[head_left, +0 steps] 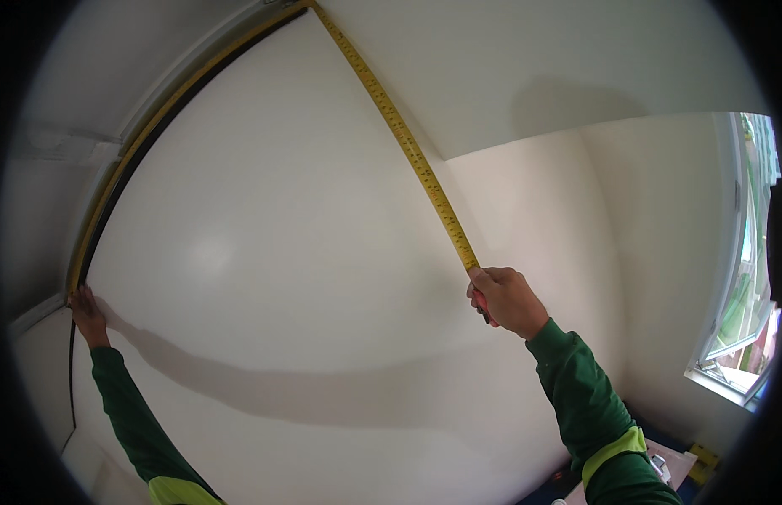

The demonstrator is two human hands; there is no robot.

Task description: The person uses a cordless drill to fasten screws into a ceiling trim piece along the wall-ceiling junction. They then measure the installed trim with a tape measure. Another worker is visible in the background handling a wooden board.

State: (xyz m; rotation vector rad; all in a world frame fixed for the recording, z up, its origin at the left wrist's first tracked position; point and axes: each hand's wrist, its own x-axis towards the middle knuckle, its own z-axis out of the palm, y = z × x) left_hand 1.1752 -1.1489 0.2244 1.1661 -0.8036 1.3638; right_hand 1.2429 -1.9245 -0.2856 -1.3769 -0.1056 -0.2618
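My right hand [509, 301] is closed round a tape measure [482, 305], whose red and black case shows in part between the fingers. From it the yellow blade [408, 150] slants up and left to the top of a large white panel [265, 252]. There it bends, and a yellow strip follows the panel's dark edge down the left side to my left hand [90, 318]. The left fingers point upward and press the strip's lower end against that edge. Their exact grip is partly hidden.
Grey framing [96, 151] borders the panel on the left. At the right stands an open window [740, 278] with a white frame. A plain wall [534, 219] runs behind my right hand. Several items lie on a light surface [673, 461] at the lower right.
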